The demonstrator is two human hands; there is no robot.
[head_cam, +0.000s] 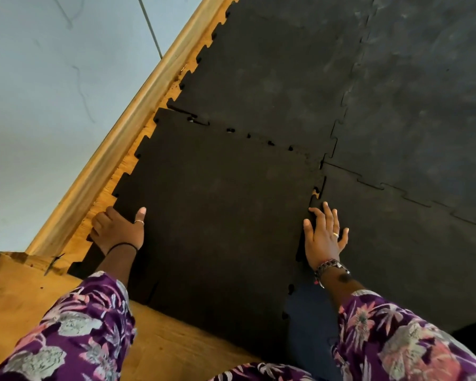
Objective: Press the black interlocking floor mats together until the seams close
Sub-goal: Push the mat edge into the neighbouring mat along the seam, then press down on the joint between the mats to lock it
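Note:
A black interlocking mat (217, 215) lies in front of me, its toothed edges meeting three other black mats: one beyond it (264, 78), one to its right (401, 257) and one at the far right (423, 105). My left hand (117, 229) grips the near mat's left toothed edge, fingers curled under it and thumb on top. My right hand (324, 237) lies flat with fingers spread on the seam (315, 193) between the near mat and the right one. Small gaps show along that seam and along the far seam (231, 130).
A wooden skirting board (138, 116) runs diagonally along a pale wall (52, 92) at the left. A strip of bare wooden floor (25, 292) shows between skirting and mats and at the near left. My patterned purple sleeves fill the bottom corners.

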